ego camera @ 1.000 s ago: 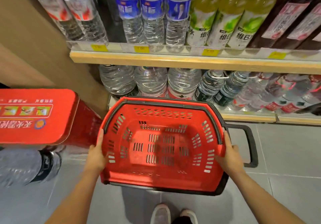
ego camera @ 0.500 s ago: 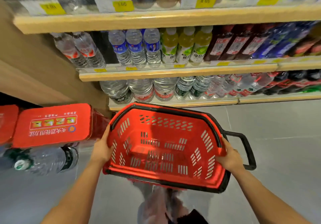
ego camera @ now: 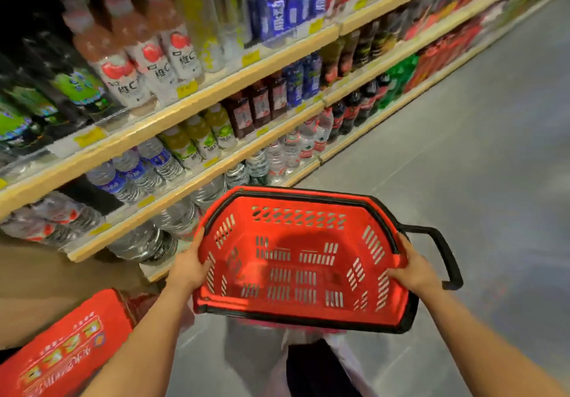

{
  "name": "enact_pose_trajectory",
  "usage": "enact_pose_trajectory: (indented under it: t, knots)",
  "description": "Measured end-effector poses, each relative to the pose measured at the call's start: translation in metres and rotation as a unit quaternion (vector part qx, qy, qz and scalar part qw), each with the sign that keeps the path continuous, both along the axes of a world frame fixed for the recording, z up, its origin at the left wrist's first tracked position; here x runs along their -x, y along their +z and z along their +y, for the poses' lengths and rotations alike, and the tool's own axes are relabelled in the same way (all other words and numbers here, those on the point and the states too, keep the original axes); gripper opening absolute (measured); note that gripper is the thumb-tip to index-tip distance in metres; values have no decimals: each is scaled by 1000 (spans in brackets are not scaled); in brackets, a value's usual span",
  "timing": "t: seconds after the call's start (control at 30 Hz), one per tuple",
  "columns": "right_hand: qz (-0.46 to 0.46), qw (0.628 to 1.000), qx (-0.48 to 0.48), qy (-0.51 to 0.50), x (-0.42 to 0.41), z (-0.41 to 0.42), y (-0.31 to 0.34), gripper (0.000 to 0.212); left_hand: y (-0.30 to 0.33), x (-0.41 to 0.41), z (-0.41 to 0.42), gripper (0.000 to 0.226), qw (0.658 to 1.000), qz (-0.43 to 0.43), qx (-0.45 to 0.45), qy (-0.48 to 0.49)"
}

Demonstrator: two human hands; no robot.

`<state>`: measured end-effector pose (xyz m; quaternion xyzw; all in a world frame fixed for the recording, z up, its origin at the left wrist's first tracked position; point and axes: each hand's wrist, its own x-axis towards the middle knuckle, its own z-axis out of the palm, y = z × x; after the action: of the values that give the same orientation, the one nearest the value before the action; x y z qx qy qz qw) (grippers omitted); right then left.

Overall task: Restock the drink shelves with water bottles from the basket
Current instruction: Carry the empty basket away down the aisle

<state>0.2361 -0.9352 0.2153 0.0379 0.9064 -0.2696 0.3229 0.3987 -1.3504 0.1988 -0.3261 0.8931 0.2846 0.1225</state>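
Both hands, left hand [ego camera: 188, 268] and right hand [ego camera: 411, 271], grip opposite rims of the red basket [ego camera: 303, 261], held with nothing inside above grey floor [ego camera: 462, 156], drink shelves [ego camera: 197, 94] of water bottles [ego camera: 138, 171] beyond the left grip.

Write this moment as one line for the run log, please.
basket: red, empty, held level above floor | left hand: grips left rim | right hand: grips right rim | drink shelves: stocked

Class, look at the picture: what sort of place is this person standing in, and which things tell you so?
Most likely a shop's drinks aisle. Long wooden shelves hold rows of bottled drinks, yellow price tags line the shelf edges, and both hands hold an empty red shopping basket.
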Motion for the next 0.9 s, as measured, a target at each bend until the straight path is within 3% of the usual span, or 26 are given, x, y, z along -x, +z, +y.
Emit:
enact_pose_trajectory:
  t: [0.37, 0.9]
  knots:
    - [-3, 978, -16, -206, -47, 157, 16, 90, 12, 147, 133, 84, 976, -12, 3, -219]
    - [5, 917, 8, -398, -4, 470, 18, 89, 8, 352, 486, 78, 918, -17, 34, -396]
